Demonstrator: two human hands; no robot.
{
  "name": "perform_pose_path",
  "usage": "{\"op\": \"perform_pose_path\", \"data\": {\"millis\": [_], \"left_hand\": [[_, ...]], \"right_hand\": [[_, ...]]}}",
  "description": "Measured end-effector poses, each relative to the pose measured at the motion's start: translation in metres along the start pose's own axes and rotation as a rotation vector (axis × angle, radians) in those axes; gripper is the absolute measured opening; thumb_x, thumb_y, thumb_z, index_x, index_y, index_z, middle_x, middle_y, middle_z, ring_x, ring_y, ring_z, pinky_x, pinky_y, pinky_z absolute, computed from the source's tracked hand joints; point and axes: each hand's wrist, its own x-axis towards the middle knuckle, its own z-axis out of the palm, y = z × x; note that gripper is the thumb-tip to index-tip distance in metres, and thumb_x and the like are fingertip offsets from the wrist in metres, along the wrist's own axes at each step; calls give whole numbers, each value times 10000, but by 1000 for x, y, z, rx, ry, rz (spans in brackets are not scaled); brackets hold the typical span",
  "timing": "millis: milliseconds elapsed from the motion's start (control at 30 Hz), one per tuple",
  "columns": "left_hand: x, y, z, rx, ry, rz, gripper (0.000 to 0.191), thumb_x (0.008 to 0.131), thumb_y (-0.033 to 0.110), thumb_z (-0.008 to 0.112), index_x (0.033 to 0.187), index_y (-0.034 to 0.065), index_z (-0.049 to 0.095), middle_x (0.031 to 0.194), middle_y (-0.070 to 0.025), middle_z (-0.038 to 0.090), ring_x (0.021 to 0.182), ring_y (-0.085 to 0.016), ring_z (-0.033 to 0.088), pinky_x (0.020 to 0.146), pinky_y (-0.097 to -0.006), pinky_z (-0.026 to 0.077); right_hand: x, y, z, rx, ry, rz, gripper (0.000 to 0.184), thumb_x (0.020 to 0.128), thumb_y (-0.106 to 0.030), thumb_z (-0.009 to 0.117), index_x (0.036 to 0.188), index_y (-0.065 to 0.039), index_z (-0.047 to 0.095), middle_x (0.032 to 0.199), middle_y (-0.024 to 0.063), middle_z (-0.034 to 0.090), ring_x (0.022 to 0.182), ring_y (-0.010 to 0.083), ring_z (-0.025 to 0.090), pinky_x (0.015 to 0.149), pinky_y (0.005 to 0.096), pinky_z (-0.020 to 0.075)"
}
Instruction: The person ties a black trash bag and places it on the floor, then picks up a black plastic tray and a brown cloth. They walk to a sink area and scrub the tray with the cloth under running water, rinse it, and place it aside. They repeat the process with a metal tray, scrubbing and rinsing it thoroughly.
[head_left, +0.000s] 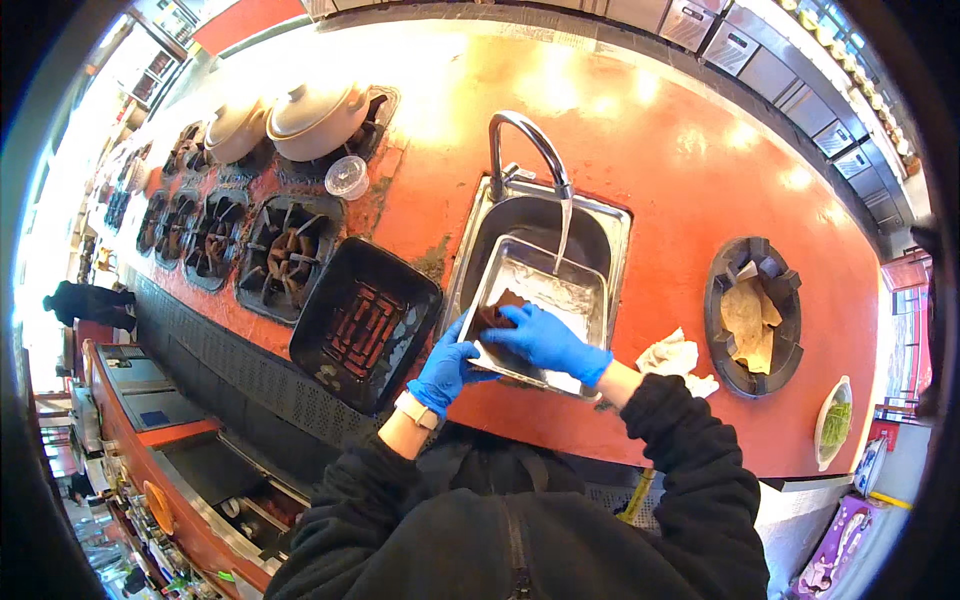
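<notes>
My left hand, in a blue glove, grips the near left corner of a rectangular metal pan. My gloved right hand presses a dark brown scouring pad against the inside of the pan's left wall; its fingers partly cover the pad. The pan is tilted over a steel sink, its near end past the sink's front rim. From a curved chrome faucet a stream of water runs into the pan, where the bottom looks wet and bright.
Left of the sink lies a black slotted tray, near gas burners. Lidded pots and a clear plastic cup stand behind. To the right are a crumpled white cloth, a black burner ring and a bowl of greens.
</notes>
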Motion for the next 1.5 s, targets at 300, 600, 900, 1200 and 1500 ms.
{"op": "perform_pose_path", "data": {"millis": [300, 600, 900, 1200, 1500], "left_hand": [[-3, 0, 0, -10, 35, 17, 656, 676, -18, 420, 1315, 106, 339, 1211, -122, 457, 1047, -308, 513, 726, -509, 524], [4, -3, -13, -32, 36, 17, 657, 685, -37, 422, 1320, 114, 338, 1169, -118, 473, 981, -277, 540, 694, -476, 539], [17, 2, -19, 20, 46, -34, 667, 671, -27, 416, 1317, 113, 329, 1180, -132, 463, 975, -311, 551, 701, -515, 525], [14, 10, -13, 81, 53, -14, 683, 683, -49, 427, 1340, 93, 301, 1212, -128, 457, 992, -289, 536, 674, -457, 540], [32, 10, -27, 41, -15, -41, 686, 716, -85, 456, 1347, 131, 295, 1199, -86, 453, 847, -213, 567, 645, -395, 552]], "right_hand": [[41, 42, 3, -129, -145, 385, 319, 819, -119, 435, 1078, -230, 584, 986, 170, 493, 907, 368, 503, 718, 432, 473], [37, 59, 8, -112, -153, 260, 405, 776, -64, 474, 1129, -247, 554, 1006, 134, 507, 881, 337, 506, 724, 405, 469], [29, 39, 30, 54, 36, -43, 301, 783, -80, 471, 1070, -151, 529, 952, 109, 555, 842, 323, 534, 726, 411, 455], [70, 119, 64, 251, 110, 747, 438, 724, -122, 566, 1140, 0, 508, 1048, 226, 534, 977, 376, 515, 853, 408, 414], [59, 71, 54, 487, -34, 436, 497, 702, -152, 612, 1165, -12, 501, 1067, 196, 483, 988, 345, 484, 869, 372, 398]]}}
